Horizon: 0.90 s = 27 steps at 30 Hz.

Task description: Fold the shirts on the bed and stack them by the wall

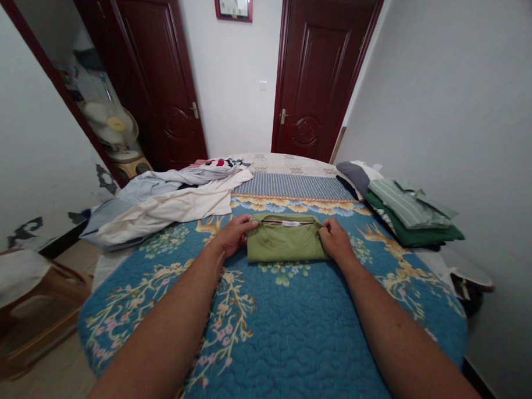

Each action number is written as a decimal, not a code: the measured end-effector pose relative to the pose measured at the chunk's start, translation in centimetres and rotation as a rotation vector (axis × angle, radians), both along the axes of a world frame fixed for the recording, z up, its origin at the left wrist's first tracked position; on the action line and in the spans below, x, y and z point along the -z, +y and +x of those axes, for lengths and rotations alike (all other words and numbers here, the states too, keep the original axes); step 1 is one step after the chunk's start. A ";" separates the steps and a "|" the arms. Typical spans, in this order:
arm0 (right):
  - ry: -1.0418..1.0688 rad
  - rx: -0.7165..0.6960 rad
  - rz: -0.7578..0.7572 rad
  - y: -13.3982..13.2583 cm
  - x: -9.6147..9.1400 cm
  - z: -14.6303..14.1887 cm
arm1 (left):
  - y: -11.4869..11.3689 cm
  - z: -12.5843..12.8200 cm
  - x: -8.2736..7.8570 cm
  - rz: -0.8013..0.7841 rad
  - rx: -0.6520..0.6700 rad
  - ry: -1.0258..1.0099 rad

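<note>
A green T-shirt (285, 245), folded into a flat rectangle, lies on the blue quilted cover (296, 315) of the table. Its neckline and a white label face up along the far edge. My left hand (237, 234) pinches the shirt's far left corner between thumb and fingers. At the far right corner, my right hand (336, 239) grips the cloth with its fingers closed. Both forearms reach in from the near side.
Loose, crumpled clothes (170, 206) are heaped at the table's left. A stack of folded clothes (410, 209) sits at the right edge. A stool (38, 295) stands left of the table; a fan (112, 123) is beyond the doorway.
</note>
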State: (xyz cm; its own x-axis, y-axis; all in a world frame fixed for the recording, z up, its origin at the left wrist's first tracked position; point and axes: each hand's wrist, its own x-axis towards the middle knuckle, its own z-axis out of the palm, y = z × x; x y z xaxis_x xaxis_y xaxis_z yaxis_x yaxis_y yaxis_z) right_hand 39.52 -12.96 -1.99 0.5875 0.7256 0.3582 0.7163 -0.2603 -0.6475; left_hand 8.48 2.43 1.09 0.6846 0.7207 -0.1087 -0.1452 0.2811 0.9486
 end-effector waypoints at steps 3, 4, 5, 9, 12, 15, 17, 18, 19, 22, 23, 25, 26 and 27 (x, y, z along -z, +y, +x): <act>-0.001 0.001 -0.017 0.0 0.1 0.0 | 0.1 -0.1 0.1 -0.024 -0.007 -0.040; 0.000 0.002 -0.019 0.0 0.1 0.0 | 0.2 -0.1 0.1 -0.018 -0.008 -0.035; -0.001 0.005 -0.019 0.1 0.1 0.0 | 0.2 -0.1 0.2 -0.007 -0.011 -0.019; -0.006 0.004 -0.005 0.1 0.2 0.0 | 0.2 0.1 0.3 0.098 -0.067 0.112; -0.009 -0.032 0.000 0.1 0.0 0.0 | 0.0 0.3 -0.2 0.257 -0.111 0.219; -0.023 -0.027 0.011 0.1 -0.1 0.1 | -0.1 0.6 -0.6 0.491 -0.168 0.345; -0.035 0.025 -0.008 0.2 -0.1 0.1 | 0.1 1.0 -0.6 0.629 -0.211 0.445; -0.042 0.054 -0.029 0.2 -0.1 0.1 | 0.2 1.2 -0.5 0.674 -0.233 0.493; -0.049 0.080 -0.053 0.2 0.0 0.0 | 0.4 1.4 -0.4 0.701 -0.253 0.534; -0.076 0.127 -0.121 0.1 0.1 -0.2 | 0.8 2.2 0.1 0.737 -0.301 0.621; -0.089 0.137 -0.135 0.1 0.1 -0.3 | 0.9 2.4 0.3 0.752 -0.315 0.640; -0.135 0.148 -0.126 -0.1 -0.3 -0.7 | 1.0 2.9 0.5 0.793 -0.331 0.671; -0.170 0.143 -0.101 -0.2 -0.5 -0.9 | 0.9 3.0 0.6 0.813 -0.337 0.688; -0.209 0.127 -0.065 -0.3 -0.8 -1.2 | 0.9 3.2 0.7 0.832 -0.343 0.706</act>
State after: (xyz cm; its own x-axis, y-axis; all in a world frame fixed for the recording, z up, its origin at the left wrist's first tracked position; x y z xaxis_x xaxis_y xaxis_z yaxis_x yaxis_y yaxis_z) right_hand 38.31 -13.24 -1.18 0.5932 0.6766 0.4363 0.7920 -0.3929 -0.4674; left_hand 11.67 3.31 0.35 0.4139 0.8864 0.2071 0.5458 -0.4238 0.7229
